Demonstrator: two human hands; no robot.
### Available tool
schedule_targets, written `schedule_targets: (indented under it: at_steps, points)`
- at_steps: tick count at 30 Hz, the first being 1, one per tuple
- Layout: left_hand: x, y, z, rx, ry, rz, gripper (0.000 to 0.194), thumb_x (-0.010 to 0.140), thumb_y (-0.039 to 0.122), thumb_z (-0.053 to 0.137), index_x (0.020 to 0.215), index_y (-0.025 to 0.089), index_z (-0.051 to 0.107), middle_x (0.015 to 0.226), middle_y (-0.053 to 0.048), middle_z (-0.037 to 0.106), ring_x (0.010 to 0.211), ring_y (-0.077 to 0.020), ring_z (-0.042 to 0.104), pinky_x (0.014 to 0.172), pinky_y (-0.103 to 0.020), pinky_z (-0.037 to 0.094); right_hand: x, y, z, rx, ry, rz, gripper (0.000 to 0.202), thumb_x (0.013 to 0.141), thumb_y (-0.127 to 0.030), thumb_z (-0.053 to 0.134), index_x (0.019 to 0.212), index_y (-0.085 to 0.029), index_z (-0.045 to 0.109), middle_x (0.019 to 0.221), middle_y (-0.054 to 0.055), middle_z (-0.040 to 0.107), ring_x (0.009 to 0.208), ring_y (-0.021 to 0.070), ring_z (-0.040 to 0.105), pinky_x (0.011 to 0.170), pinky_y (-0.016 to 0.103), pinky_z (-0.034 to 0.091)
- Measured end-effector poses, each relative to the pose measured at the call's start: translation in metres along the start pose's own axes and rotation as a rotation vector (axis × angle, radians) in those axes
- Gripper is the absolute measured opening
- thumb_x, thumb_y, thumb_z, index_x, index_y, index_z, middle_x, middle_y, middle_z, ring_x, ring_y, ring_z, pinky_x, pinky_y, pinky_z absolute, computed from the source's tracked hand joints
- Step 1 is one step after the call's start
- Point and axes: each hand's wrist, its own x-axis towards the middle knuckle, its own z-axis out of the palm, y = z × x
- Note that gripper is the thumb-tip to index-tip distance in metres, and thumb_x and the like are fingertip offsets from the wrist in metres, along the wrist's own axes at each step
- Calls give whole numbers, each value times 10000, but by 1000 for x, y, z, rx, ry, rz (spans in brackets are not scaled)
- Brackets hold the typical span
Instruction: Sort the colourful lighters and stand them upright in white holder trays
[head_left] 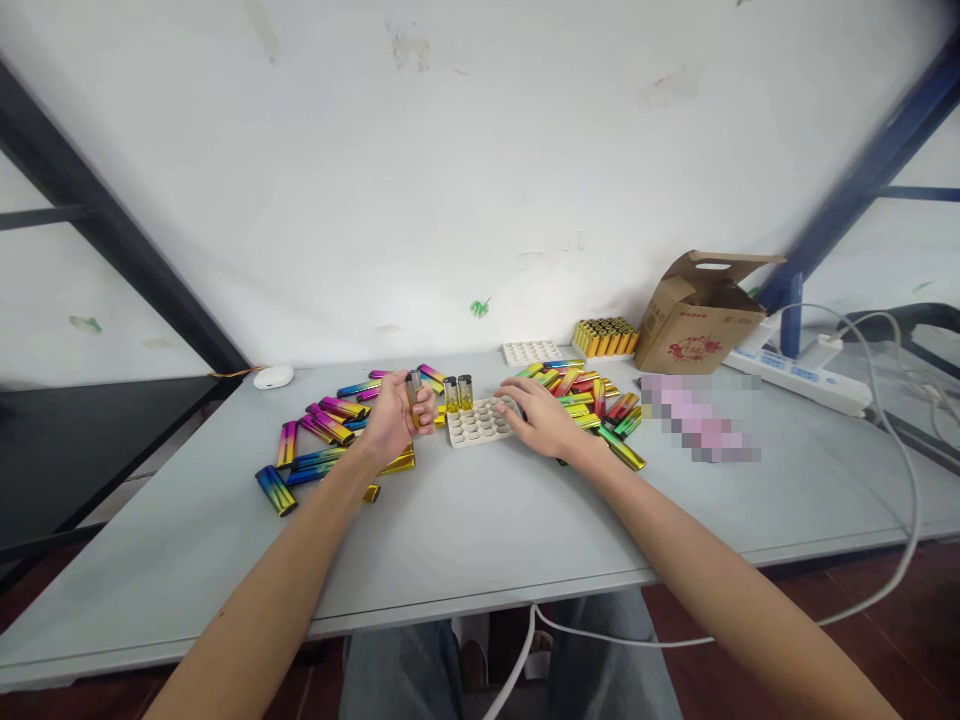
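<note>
My left hand (395, 412) is closed round a lighter (414, 396), held upright with its dark top showing above the fingers. Beside it stands a white tray (480, 430) with rows of holes. Two gold lighters (458, 393) are upright in the tray's far left corner. On the tray's right edge rests my right hand (541, 416), fingers spread and nothing seen in them. Loose shiny lighters (322, 425) in purple, blue and gold lie around my left hand. More lighters (600, 405), in green, yellow, red and orange, are heaped beyond and beside my right hand.
Against the wall stand a second white tray (531, 353) and a tray packed with orange lighters (606, 339). An open cardboard box (694, 320) is to their right, near a white power strip (806, 378). A white case (274, 377) sits at the back left. A cable (911, 480) hangs over the table's right side.
</note>
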Motion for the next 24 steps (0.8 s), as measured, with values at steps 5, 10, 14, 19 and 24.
schedule_targets:
  at_steps: [5, 10, 14, 19, 24]
  points:
    - [3, -4, -2, 50, 13, 15, 326, 906, 350, 340, 640, 185, 432, 595, 25, 346, 501, -112, 379, 474, -215, 400, 0, 0, 1, 4, 1, 11, 383, 979, -376, 371, 1180, -149, 606, 1242, 138, 575, 1192, 266, 514, 1037, 430, 406]
    - [5, -7, 3, 43, 49, 41, 284, 906, 287, 323, 662, 187, 427, 602, 19, 355, 509, -117, 383, 474, -208, 394, -1, 1, 2, 3, 4, 20, 379, 975, -367, 378, 1190, -153, 605, 1246, 142, 566, 1192, 270, 513, 1035, 437, 405]
    - [4, -7, 6, 37, 70, 84, 252, 891, 225, 312, 669, 185, 423, 601, 19, 354, 508, -113, 376, 472, -198, 381, -1, 2, 3, 4, 6, 16, 382, 974, -371, 378, 1192, -153, 604, 1252, 143, 561, 1196, 269, 509, 1040, 436, 402]
    - [3, -7, 7, 6, 46, 82, 280, 912, 254, 296, 667, 187, 414, 598, 19, 348, 515, -118, 380, 470, -203, 378, -1, 2, 2, 5, 7, 18, 383, 975, -373, 379, 1194, -153, 603, 1252, 146, 562, 1196, 265, 511, 1040, 434, 404]
    - [0, -6, 10, -56, -8, 76, 299, 920, 295, 291, 666, 189, 406, 609, 16, 351, 520, -124, 397, 481, -224, 398, -1, 1, 2, 5, 9, 14, 373, 972, -367, 388, 1184, -150, 606, 1245, 145, 567, 1187, 264, 517, 1035, 432, 408]
